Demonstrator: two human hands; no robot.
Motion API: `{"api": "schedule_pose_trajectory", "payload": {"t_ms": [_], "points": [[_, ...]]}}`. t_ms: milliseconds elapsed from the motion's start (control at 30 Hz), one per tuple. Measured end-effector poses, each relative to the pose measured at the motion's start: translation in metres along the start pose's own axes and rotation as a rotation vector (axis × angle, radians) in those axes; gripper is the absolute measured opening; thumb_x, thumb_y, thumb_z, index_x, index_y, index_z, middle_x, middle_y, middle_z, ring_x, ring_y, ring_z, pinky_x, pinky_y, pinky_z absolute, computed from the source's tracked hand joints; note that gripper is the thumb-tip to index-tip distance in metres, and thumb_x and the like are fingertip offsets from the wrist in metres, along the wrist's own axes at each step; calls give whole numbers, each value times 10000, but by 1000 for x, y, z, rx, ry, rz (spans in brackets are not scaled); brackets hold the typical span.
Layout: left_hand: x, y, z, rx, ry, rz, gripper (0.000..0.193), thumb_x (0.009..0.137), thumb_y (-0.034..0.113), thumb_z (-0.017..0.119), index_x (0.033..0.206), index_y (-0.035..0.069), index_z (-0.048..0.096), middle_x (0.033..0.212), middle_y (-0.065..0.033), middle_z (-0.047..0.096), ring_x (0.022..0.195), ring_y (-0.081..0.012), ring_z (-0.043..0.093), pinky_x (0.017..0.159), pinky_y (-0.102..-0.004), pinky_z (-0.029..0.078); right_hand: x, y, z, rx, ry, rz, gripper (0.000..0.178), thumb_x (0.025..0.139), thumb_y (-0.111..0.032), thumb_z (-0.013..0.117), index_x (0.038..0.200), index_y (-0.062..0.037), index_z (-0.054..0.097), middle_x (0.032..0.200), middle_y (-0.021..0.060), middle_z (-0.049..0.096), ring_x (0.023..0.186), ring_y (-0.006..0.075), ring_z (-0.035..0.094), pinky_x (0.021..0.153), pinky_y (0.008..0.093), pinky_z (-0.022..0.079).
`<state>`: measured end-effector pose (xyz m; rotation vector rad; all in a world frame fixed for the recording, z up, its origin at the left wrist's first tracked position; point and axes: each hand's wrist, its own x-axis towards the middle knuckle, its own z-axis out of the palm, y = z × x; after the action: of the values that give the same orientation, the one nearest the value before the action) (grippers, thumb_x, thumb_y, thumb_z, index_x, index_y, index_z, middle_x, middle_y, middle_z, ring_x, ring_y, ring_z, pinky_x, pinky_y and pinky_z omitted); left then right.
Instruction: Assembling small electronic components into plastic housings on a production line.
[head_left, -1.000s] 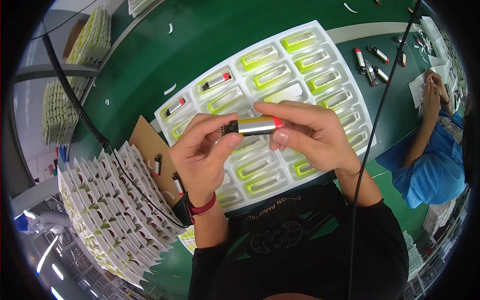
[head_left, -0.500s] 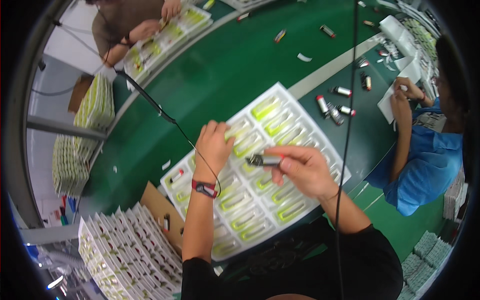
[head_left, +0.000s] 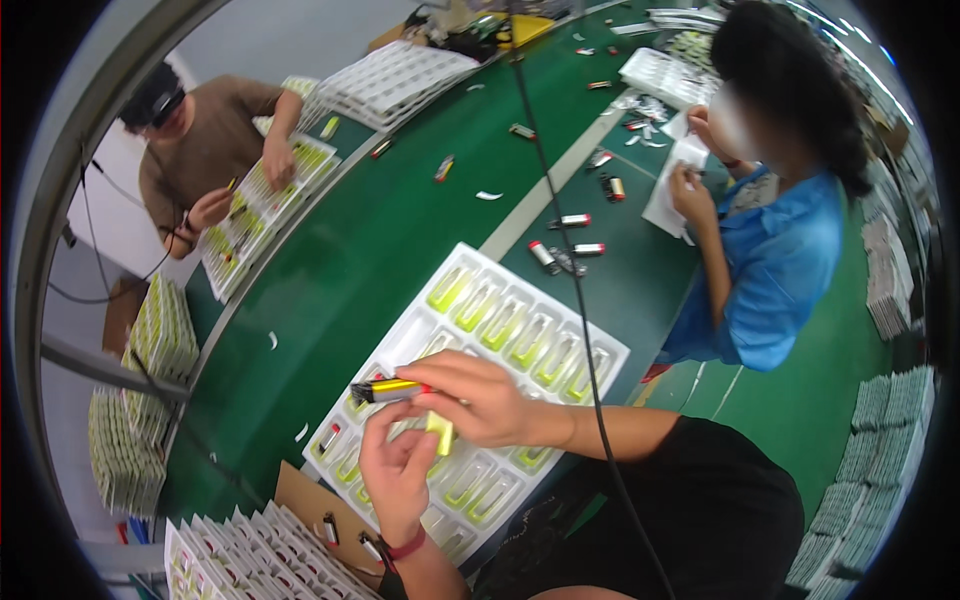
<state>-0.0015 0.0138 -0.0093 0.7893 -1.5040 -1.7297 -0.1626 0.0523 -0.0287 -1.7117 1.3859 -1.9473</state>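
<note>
Left edge: we see stacked trays (head_left: 128,450) with pale green in them, and a co-worker in brown (head_left: 215,140) bent over another tray.
Lower left: we find white trays (head_left: 245,560) packed in a stack, beside cardboard (head_left: 293,487) bearing two small cylindrical units.
White tray (head_left: 412,328): we see it slanted on the green table (head_left: 330,290), its compartments mostly holding yellow-green casings.
Cylindrical unit (head_left: 392,388): we see it above the tray, black end leftward, red end at the right hand's fingers.
Left hand (head_left: 396,478): thumb and fingers pinched on a yellow-green piece (head_left: 440,432).
Right hand (head_left: 478,402): clamped on the cylindrical unit; we cannot tell whether it also touches the piece.
Right side: we see loose units (head_left: 543,255) beyond the tray, then a co-worker in blue (head_left: 785,265).
</note>
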Motion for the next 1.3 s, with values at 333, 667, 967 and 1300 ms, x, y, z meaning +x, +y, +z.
{"api": "schedule_pose_trajectory", "payload": {"t_ms": [333, 667, 967, 1300], "points": [[-59, -29, 11, 844, 29, 648, 408, 697, -131, 708, 1090, -28, 671, 1135, -161, 662, 992, -292, 679, 898, -356, 530, -55, -17, -4, 234, 82, 453, 297, 974, -100, 610, 1251, 9, 617, 1027, 107, 661, 868, 141, 649, 747, 275, 508], [-78, -44, -8, 91, 153, 261, 447, 789, -126, 730, 1205, -62, 579, 1148, -130, 656, 1049, -190, 664, 920, -309, 540, -51, -49, -52, -153, -366, -116, 328, 832, -8, 722, 1157, -10, 678, 993, 98, 553, 829, 208, 596, 728, 311, 489], [-76, -36, -14, 60, 119, 326, 452, 785, -146, 708, 1212, -42, 601, 1186, -133, 668, 1031, -179, 678, 875, -285, 556, -23, -44, -43, -187, -574, -309, 429, 716, -34, 801, 1130, -21, 690, 933, 89, 565, 814, 219, 575, 671, 321, 473], [-66, -46, -23, 108, 95, 254, 449, 783, -172, 703, 1202, -101, 557, 1212, -231, 645, 1103, -243, 654, 954, -345, 540, -22, -13, -33, -276, -626, -288, 415, 699, -62, 802, 1100, -24, 703, 933, 81, 617, 784, 229, 574, 653, 334, 462]]}}
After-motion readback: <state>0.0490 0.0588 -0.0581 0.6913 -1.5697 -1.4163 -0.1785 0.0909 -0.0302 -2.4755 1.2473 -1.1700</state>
